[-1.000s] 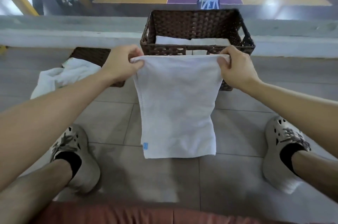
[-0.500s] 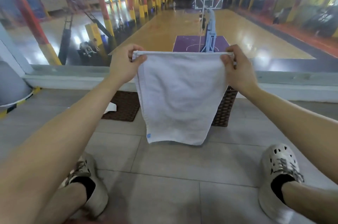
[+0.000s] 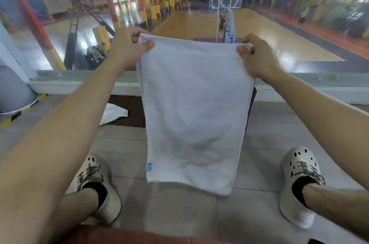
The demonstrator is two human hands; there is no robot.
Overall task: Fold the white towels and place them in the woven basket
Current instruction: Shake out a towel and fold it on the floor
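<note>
White towel (image 3: 191, 114) hangs in the air as a limp terry rectangle with a blue tag (image 3: 149, 166) at its lower left corner. Left hand (image 3: 127, 48) and right hand (image 3: 257, 58), well apart, each pinch a top corner. The towel hides the woven basket (image 3: 253, 100) except for a dark sliver at its right edge. To the left, a second towel (image 3: 113, 114) lies crumpled on a flat brown woven panel (image 3: 129, 108) over grey floor tiles (image 3: 123, 154).

left hand (image 3: 127, 49) and right hand (image 3: 257, 59) raised the towel (image 3: 191, 114) higher.
</note>
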